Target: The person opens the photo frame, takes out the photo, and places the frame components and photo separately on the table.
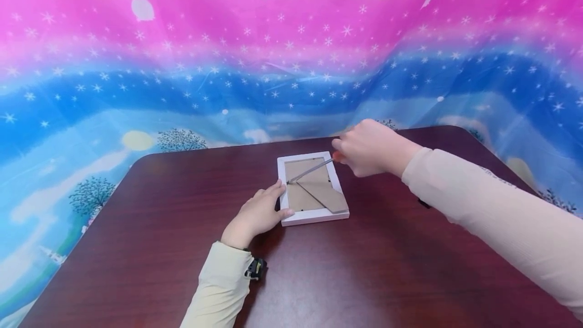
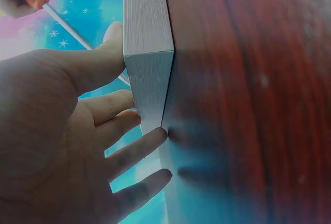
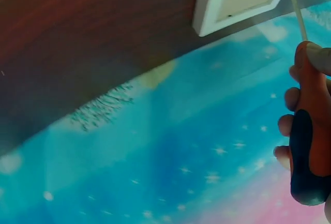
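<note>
A picture frame (image 1: 313, 216) with a white border lies face down on the table. Its brown backing board (image 1: 302, 200) faces up, with a cardboard stand flap (image 1: 336, 200) on it and small dark tabs along the inner edges. My left hand (image 1: 257, 211) rests at the frame's near left corner, fingers fairly straight and spread along the left side, thumb on the near border. My right hand (image 1: 371, 146) grips a screwdriver (image 3: 313, 115) by its orange and black handle. The long metal shaft slants down across the backing, its tip at the left inner edge, close to the left fingertips.
A dark reddish-brown wooden table (image 1: 159, 227) with rounded far corners bears the frame. Behind it hangs a pink and blue cloth (image 1: 255, 65) printed with snowflakes and trees. A black strap buckle (image 1: 256, 269) sits at the left wrist.
</note>
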Demonstrator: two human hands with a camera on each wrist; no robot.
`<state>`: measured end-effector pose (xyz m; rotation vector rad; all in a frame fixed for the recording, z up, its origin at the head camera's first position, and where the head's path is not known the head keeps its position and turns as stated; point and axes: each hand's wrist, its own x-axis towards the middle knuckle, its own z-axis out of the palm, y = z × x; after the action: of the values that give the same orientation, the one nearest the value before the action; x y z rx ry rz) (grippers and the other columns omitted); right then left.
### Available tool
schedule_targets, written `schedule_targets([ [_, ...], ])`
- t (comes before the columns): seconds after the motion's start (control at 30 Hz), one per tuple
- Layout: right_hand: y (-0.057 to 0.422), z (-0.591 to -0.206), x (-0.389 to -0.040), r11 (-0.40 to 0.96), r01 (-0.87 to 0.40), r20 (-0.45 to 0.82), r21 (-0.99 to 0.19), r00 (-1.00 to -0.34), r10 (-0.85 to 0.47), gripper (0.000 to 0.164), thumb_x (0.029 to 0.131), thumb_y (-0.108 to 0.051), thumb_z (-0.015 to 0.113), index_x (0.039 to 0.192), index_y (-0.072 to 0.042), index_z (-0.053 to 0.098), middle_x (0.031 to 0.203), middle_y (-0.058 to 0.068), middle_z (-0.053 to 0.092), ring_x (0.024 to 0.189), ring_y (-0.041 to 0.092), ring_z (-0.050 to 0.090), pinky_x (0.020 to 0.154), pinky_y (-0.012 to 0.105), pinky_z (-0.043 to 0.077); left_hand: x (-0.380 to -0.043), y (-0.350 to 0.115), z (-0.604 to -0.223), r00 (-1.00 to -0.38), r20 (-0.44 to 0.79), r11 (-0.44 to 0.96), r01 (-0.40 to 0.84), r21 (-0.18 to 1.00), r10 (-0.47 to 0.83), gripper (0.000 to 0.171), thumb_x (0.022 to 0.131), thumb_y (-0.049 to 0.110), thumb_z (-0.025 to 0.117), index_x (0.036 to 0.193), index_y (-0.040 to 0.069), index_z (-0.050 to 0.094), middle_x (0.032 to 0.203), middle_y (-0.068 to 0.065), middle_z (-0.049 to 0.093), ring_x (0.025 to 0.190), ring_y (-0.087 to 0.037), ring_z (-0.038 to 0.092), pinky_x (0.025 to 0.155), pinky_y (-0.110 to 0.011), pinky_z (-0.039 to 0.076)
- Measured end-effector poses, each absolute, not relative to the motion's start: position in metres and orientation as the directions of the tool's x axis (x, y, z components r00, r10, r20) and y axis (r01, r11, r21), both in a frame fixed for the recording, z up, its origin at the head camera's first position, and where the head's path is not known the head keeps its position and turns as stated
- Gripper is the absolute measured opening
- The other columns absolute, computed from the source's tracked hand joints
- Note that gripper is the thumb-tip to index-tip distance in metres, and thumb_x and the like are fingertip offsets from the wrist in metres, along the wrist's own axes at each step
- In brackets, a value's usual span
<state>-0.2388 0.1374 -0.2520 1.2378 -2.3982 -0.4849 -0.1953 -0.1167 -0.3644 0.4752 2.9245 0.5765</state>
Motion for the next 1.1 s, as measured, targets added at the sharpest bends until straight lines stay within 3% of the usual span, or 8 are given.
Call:
schedule_targets([
  [0.2,0.154,-0.272,-0.242,0.627,-0.692,0.262,0.357,-0.57,-0.779,0.028,0.083,-0.026,0.06,0.06,-0.016,0.049,0.045,-0.004,0.047,0.04,0.01,0.041,0.035,0.03,0.038,-0.195,-0.117,-0.365,-0.943,-0.06,0.876,0.281,0.392,0.329,0.068,0.087,0.043,0.059,0.145,0.015,0.039,0.158,-0.004,0.029,0.137,-0.032,0.032,0.104,-0.055,0.039],
  [0.47,0.172,-0.296,-0.24,0.729,-0.646,0.273,0.225,-0.677,-0.684,0.011,0.078,-0.027,0.065,0.074,-0.018,0.061,0.057,-0.007,0.06,0.046,0.009,0.046,0.046,0.034,0.048,-0.195,-0.117,-0.364,-0.943,-0.057,0.875,0.28,0.396,0.328,0.067,0.087,0.043,0.059,0.145,0.015,0.039,0.158,-0.004,0.028,0.137,-0.032,0.032,0.105,-0.055,0.038],
  [1.1,0.177,-0.324,-0.219,0.857,-0.512,0.275,0.049,-0.818,-0.505,0.013,0.079,-0.031,0.068,0.086,-0.02,0.069,0.063,-0.005,0.065,0.047,0.009,0.045,0.047,0.028,0.041,-0.195,-0.117,-0.364,-0.943,-0.064,0.874,0.276,0.399,0.327,0.067,0.087,0.042,0.059,0.145,0.015,0.038,0.158,-0.004,0.028,0.137,-0.032,0.032,0.105,-0.056,0.038],
])
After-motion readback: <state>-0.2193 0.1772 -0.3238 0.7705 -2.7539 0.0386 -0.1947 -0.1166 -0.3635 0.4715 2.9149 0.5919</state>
